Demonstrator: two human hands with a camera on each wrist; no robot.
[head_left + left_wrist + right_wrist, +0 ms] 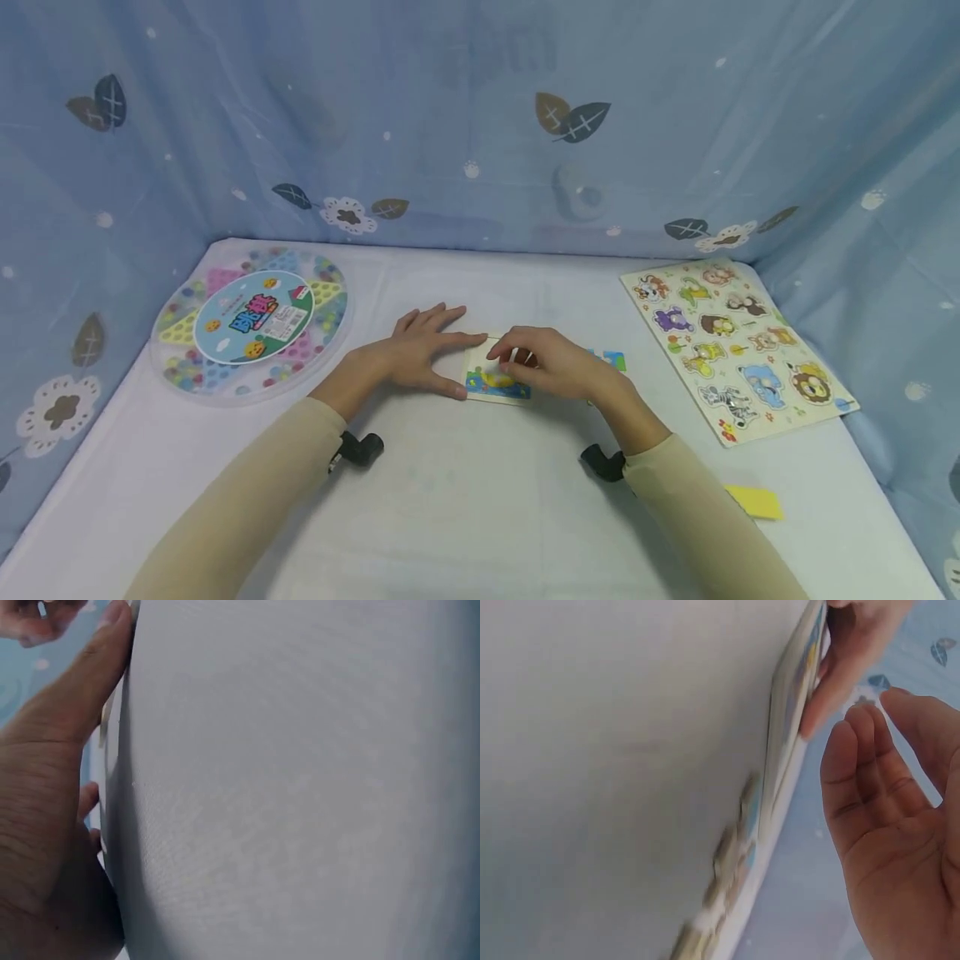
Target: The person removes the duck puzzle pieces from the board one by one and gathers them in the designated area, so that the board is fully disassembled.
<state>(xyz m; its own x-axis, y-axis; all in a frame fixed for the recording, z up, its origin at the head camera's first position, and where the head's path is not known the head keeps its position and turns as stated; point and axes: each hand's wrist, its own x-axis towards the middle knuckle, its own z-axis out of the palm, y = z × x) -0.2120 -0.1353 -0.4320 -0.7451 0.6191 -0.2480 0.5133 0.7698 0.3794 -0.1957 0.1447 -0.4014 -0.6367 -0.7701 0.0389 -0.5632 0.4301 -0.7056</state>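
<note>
A small jigsaw puzzle in a pale frame (476, 385), with blue, green and yellow artwork, lies flat on the white table. My left hand (420, 350) rests at its left side, fingers spread, with the index finger and thumb touching the frame's edge. Over the puzzle's right part hovers my right hand (553, 363), its fingers bent loosely. In the right wrist view, a gap shows between the right thumb and fingertips (842, 750), with nothing held there. Loose puzzle pieces (613, 360) lie just right of that hand, partly hidden by it.
A round clear Chinese checkers box (255, 317) sits at the back left. At the right lies a large animal puzzle board (705, 408). A yellow piece (756, 502) is beside the right sleeve. Blue patterned cloth (465, 125) hangs behind the table.
</note>
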